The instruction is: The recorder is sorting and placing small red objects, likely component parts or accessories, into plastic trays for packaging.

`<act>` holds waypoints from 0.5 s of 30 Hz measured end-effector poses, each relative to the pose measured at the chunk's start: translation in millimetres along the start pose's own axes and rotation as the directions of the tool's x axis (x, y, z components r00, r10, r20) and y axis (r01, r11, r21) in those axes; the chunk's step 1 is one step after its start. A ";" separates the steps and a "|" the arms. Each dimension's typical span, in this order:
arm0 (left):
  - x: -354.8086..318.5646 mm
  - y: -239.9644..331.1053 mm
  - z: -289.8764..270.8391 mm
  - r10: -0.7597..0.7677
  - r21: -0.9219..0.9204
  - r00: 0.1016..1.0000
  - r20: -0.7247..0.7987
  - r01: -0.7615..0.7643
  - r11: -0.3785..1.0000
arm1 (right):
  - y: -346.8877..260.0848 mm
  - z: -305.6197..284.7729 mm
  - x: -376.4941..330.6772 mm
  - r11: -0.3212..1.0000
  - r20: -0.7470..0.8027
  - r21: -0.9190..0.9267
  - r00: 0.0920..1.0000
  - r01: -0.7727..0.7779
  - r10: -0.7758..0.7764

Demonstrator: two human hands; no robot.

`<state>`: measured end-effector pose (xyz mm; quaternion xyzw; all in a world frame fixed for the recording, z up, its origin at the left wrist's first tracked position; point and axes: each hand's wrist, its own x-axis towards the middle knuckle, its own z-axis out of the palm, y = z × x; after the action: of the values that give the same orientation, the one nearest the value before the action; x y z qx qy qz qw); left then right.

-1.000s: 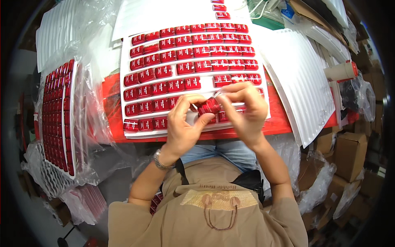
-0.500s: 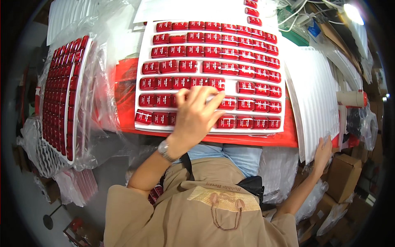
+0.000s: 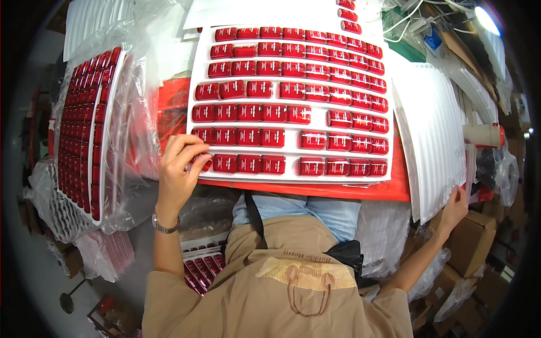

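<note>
A white tray (image 3: 290, 151) lies before me with rows of small red glossy containers (image 3: 248, 164), each with pale print. At its near left corner my left hand (image 3: 181, 169) is closed, thumb and fingers around the leftmost container (image 3: 204, 164) of the nearest row, which they partly cover. Bare gaps show in several rows. On the right, my right hand (image 3: 455, 208) has its fingers closed at the near corner of a stack of white ribbed sheets (image 3: 434, 135); the grip itself is partly hidden.
A second filled tray (image 3: 84, 135), beside clear plastic wrap (image 3: 143, 129), leans at the left. Red cloth (image 3: 360, 192) covers the table edge. More red containers (image 3: 205, 270) lie below, by my lap. Cardboard boxes (image 3: 472, 239) stand at the lower right, cables (image 3: 406, 28) at the back right.
My left hand has moved left from the middle of the near rows to the tray's near left corner, uncovering a gap there. My right hand has shifted slightly right at the sheets' corner.
</note>
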<state>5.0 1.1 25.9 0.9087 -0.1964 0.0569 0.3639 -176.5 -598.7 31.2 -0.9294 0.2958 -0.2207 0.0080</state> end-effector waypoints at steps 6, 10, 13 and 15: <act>73.1 62.4 75.0 0.276 0.061 0.961 0.009 -0.276 0.959 | -216.0 8.0 -1.7 0.314 0.449 0.867 0.881 -0.387 -0.153; 83.6 62.7 93.6 0.299 0.053 0.950 0.086 -0.304 0.951 | -296.2 27.9 -13.7 0.102 0.596 0.792 0.726 -0.602 -0.342; 82.0 62.2 95.0 0.281 -0.299 0.960 0.014 -0.264 0.917 | -319.7 43.5 -23.1 0.066 0.631 0.744 0.667 -0.665 -0.396; 78.6 68.9 96.4 0.292 -0.380 0.957 0.007 -0.267 0.885 | -333.9 46.9 -33.5 0.101 0.606 0.774 0.684 -0.625 -0.406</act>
<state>45.8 -134.9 19.1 0.7858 -0.3439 0.0411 0.5124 1.0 -310.2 23.9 -0.6426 0.1180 0.0249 0.7567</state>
